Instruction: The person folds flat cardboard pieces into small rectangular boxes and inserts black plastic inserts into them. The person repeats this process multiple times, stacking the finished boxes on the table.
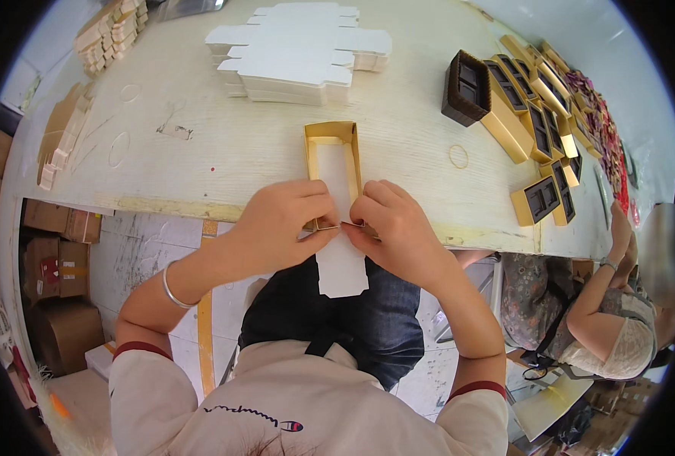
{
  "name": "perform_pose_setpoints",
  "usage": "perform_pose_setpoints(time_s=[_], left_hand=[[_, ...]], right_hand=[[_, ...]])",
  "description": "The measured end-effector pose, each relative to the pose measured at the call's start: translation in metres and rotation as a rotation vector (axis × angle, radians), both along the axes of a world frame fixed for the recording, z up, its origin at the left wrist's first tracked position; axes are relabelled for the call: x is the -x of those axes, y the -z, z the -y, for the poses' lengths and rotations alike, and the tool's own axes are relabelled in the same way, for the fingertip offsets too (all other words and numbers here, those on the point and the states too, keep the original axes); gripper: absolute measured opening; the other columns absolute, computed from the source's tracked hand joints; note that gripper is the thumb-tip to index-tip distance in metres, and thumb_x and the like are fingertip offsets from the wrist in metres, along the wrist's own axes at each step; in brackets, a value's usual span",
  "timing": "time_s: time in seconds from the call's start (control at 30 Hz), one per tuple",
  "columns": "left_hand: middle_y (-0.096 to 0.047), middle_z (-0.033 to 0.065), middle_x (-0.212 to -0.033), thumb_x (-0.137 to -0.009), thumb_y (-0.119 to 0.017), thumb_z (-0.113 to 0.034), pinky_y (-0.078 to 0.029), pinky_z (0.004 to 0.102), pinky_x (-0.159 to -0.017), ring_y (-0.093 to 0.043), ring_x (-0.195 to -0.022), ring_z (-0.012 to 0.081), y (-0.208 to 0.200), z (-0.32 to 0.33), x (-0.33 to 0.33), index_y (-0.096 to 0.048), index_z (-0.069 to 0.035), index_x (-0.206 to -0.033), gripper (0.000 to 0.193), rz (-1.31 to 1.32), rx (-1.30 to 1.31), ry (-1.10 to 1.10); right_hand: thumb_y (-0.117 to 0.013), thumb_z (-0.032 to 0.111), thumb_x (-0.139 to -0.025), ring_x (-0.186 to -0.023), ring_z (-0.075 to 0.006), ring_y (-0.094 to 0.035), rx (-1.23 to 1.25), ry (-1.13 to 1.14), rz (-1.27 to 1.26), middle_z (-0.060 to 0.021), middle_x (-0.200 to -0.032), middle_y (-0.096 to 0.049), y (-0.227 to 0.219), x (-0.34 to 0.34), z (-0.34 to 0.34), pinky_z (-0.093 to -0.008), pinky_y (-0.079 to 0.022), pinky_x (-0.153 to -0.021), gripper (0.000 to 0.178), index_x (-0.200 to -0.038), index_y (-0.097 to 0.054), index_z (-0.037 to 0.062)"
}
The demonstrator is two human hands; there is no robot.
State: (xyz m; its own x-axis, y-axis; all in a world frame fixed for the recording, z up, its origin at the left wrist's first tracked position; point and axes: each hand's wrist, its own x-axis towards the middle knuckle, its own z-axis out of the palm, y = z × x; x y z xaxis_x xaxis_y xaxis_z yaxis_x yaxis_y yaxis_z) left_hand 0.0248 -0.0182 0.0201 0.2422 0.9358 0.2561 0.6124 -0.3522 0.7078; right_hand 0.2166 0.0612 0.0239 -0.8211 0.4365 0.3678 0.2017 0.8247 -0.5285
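Note:
A partly folded gold cardboard box (pixel 332 132) with a white inside lies at the table's front edge, its far end and long sides standing up. Its near end flap (pixel 343 273) is still flat and hangs over my lap. On the box's left near corner, my left hand (pixel 296 216) pinches a small side tab. At the right near corner my right hand (pixel 387 220) grips the matching tab. Both sets of fingers are closed, close together over the box's near end.
A stack of flat white box blanks (pixel 292 45) lies beyond the box. Dark brown trays (pixel 467 87) and gold boxes with brown inserts (pixel 541 199) stand at right. More folded card (pixel 64 133) lies at left. A co-worker's arm (pixel 600 292) rests at the table's right end.

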Motion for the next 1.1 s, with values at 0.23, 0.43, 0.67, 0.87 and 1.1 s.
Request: perform_pose_setpoints(time_s=[0.23, 0.43, 0.67, 0.87, 1.1], left_hand=[[-0.058, 0.0053, -0.079, -0.080, -0.069, -0.001, -0.044, 0.0270, -0.053, -0.054, -0.059, 0.0175, -0.003, 0.003, -0.010, -0.060, -0.003, -0.083, 0.010, 0.126, 0.079, -0.059], [-0.059, 0.0070, -0.079, -0.083, -0.068, -0.005, -0.044, 0.0290, -0.056, -0.055, -0.060, 0.0187, -0.008, 0.005, -0.003, -0.060, -0.003, -0.085, 0.008, 0.111, 0.149, -0.037], [-0.059, 0.0085, -0.091, -0.094, -0.060, -0.023, -0.045, 0.0293, -0.066, -0.055, -0.069, 0.0148, -0.009, 0.000, 0.008, -0.049, -0.005, -0.114, 0.029, 0.475, 0.351, 0.083], [-0.056, 0.0102, -0.109, -0.096, -0.055, -0.015, -0.043, 0.0279, -0.063, -0.052, -0.067, 0.0148, 0.005, 0.006, -0.001, -0.045, -0.005, -0.118, 0.026, 0.523, 0.268, -0.038], [-0.056, 0.0106, -0.103, -0.088, -0.064, -0.007, -0.046, 0.0333, -0.058, -0.058, -0.066, 0.0224, 0.009, 0.012, -0.014, -0.059, -0.003, -0.098, 0.012, 0.153, -0.177, -0.190]], right_hand=[[-0.067, -0.002, -0.073, -0.083, -0.0331, -0.054, 0.273, 0.125, 0.008, -0.0142, -0.086, -0.054, -0.001, -0.003, 0.019, -0.0397, -0.045, -0.070, 0.030, -0.098, -0.053, 0.0029], [-0.068, -0.004, -0.073, -0.093, -0.0307, -0.057, -0.187, 0.006, 0.004, -0.0164, -0.105, -0.055, -0.003, -0.022, 0.024, -0.0376, -0.047, -0.077, 0.044, -0.115, -0.056, 0.0003], [-0.067, -0.006, -0.077, -0.077, -0.0286, -0.056, 0.245, -0.049, -0.320, -0.0135, -0.097, -0.055, 0.020, -0.010, 0.010, -0.0318, -0.048, -0.066, 0.020, -0.096, -0.063, -0.0008], [-0.063, -0.010, -0.080, -0.073, -0.0262, -0.056, 0.603, 0.158, -0.454, -0.0144, -0.092, -0.054, 0.012, 0.003, 0.020, -0.0297, -0.047, -0.062, 0.024, -0.102, -0.060, -0.0008], [-0.068, 0.005, -0.074, -0.082, -0.0233, -0.056, -0.404, 0.307, -0.170, -0.0123, -0.103, -0.054, 0.015, 0.003, 0.033, -0.0335, -0.047, -0.069, 0.029, -0.103, -0.062, 0.0022]])
